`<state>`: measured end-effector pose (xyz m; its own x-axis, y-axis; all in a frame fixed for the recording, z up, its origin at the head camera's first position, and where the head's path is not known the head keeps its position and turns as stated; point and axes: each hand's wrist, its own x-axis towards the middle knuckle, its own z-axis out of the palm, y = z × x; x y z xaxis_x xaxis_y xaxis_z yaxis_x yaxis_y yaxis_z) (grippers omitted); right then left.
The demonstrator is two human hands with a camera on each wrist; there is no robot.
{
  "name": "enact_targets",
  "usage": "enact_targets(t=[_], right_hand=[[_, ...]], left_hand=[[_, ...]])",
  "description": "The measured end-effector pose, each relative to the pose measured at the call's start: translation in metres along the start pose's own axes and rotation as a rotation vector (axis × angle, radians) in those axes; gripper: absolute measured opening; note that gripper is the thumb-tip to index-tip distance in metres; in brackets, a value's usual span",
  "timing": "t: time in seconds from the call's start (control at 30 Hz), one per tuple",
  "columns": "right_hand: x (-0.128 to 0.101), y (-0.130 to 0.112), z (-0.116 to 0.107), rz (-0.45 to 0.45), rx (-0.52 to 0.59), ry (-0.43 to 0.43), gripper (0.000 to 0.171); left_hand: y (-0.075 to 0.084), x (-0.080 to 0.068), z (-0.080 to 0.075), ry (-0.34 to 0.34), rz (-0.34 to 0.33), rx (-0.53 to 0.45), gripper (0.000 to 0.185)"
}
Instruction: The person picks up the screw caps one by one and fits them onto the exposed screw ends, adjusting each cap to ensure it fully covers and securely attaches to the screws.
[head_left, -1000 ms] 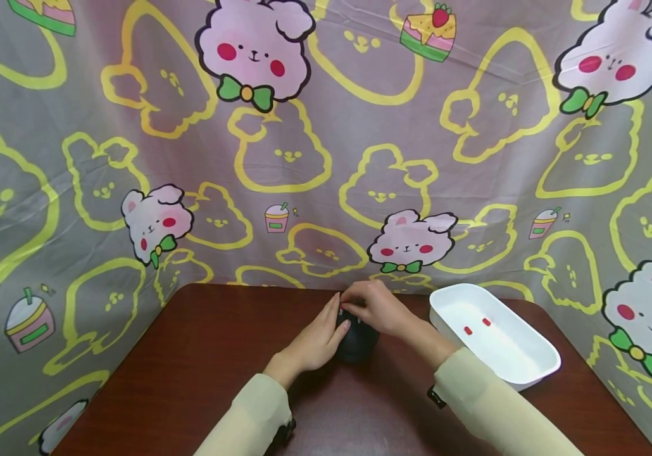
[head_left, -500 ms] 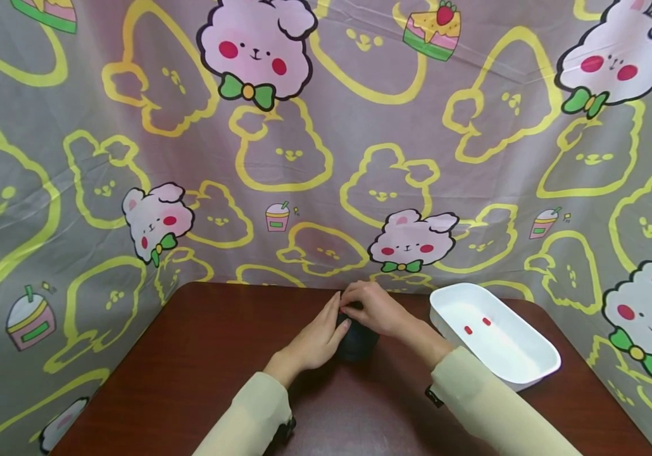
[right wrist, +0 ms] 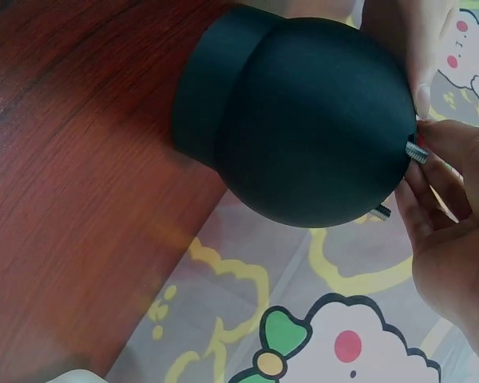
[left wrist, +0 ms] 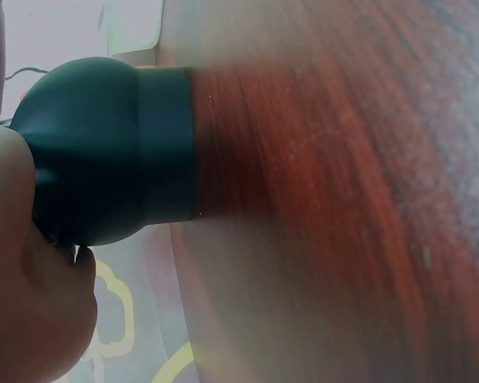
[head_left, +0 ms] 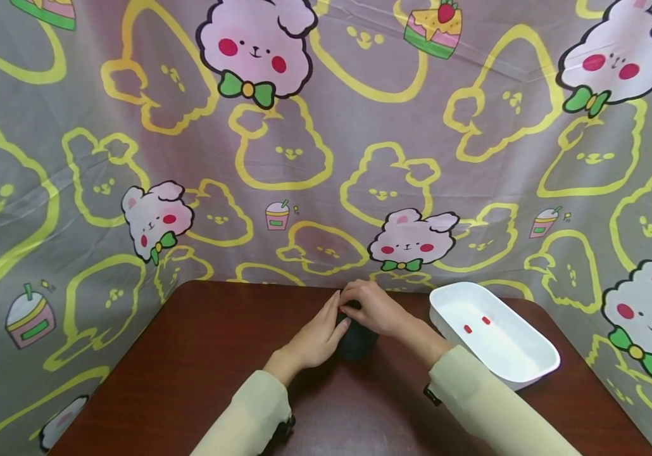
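Black dome-shaped base (right wrist: 303, 120): rigid, smooth, likely slippery; my left hand (head_left: 317, 339) cups its side, right fingers (right wrist: 443, 171) pinch 1 screw (right wrist: 416, 152) on top.

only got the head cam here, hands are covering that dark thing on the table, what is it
Observer: A dark rounded object with a cylindrical base, standing on the wooden table. The right wrist view shows its bulbous top.
Operator: anything sticking out of it
Observer: Yes, two small threaded metal studs; the right hand has its fingertips at one stud.
Operator: and the other stud
Observer: The second stud sits lower on the dome, untouched.
Operator: left hand doing what
Observer: In the left wrist view the left hand grips the rounded part from the side.
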<state>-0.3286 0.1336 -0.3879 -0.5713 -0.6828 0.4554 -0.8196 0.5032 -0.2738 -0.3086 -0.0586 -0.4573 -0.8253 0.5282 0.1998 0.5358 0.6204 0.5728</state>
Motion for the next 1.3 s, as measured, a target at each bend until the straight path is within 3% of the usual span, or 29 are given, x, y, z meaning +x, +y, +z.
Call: enact_targets(t=[0.6,1.3], right_hand=[[-0.006,-0.002,-0.006,0.042,0.010,-0.076,0.020],[-0.024,0.004,-0.028,0.094,-0.035,-0.094,0.016]], left_hand=[[-0.003,0.000,0.004,-0.009,-0.006,0.028,0.077],[-0.001,0.002,0.003,0.015,0.006,0.035,0.076]])
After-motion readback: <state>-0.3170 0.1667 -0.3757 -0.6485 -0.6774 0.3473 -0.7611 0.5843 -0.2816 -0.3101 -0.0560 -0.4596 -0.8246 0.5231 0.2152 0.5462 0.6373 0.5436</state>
